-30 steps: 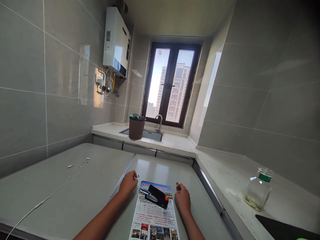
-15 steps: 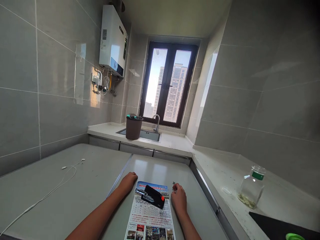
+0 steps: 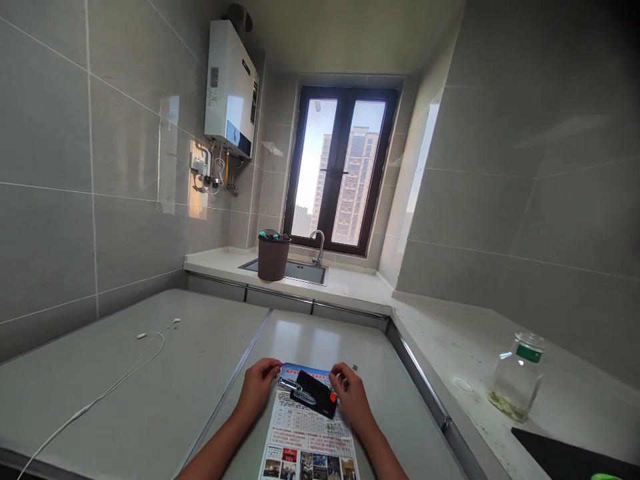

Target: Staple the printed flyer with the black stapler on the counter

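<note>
A printed flyer [image 3: 287, 419] lies on the pale table, its text and photos facing up. Across its upper part rests a black stapler [image 3: 314, 395] with a silver arm at the left and a red piece at the right end. My left hand [image 3: 259, 385] pinches the flyer's top left corner. At the top right corner, the bent fingers of my right hand [image 3: 351, 392] close on the flyer's edge, close beside the stapler. A tiny green piece [image 3: 355, 367] lies just past the right hand.
A white cable [image 3: 117, 382] runs over the left side of the table [image 3: 195, 373]. The right counter holds a glass jar [image 3: 516, 380] and a clear lid [image 3: 463, 384]. Behind stand a brown bin [image 3: 273, 260] and a sink with a faucet [image 3: 319, 247].
Both hands have moved inward to the flyer's upper corners. The left came from the table beside it; the right came from near the green piece. The view shifted slightly.
</note>
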`<state>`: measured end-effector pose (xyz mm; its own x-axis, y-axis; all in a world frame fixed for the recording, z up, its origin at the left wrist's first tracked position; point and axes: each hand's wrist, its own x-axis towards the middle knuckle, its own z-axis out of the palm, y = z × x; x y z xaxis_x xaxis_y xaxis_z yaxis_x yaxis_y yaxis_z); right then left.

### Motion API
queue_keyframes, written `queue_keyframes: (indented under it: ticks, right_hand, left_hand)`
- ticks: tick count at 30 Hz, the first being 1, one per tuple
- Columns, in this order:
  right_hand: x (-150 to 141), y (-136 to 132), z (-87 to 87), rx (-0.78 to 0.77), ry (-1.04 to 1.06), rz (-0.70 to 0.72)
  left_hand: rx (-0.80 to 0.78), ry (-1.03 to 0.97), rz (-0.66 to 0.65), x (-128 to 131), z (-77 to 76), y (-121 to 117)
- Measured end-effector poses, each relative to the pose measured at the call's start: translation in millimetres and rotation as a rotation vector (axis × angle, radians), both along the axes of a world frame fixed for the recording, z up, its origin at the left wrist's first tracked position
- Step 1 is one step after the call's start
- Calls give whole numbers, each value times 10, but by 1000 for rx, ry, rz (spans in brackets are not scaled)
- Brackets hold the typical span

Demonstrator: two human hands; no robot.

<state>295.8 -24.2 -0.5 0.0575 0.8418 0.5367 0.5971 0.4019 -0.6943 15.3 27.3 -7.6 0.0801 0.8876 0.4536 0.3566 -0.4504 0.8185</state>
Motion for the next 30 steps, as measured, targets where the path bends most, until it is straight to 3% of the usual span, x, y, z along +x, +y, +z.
queue_keyframes:
  ticks: [3,8,18,30]
  right_hand:
    - [-85,-87,44,-32,-27,184]
    - [-133,-153,57,-71,-106,282]
    - [-192,-204,133,-115,-106,261]
    - [-267,-142,-62,-129,-130,214]
  left_hand:
    - [-8,-82,-69,22,39,-72]
    - [52,-102,-209,40,72,-131]
    - [82,-49,-192,26,-23,-61]
    - [-6,-58,-113,38,-6,-94]
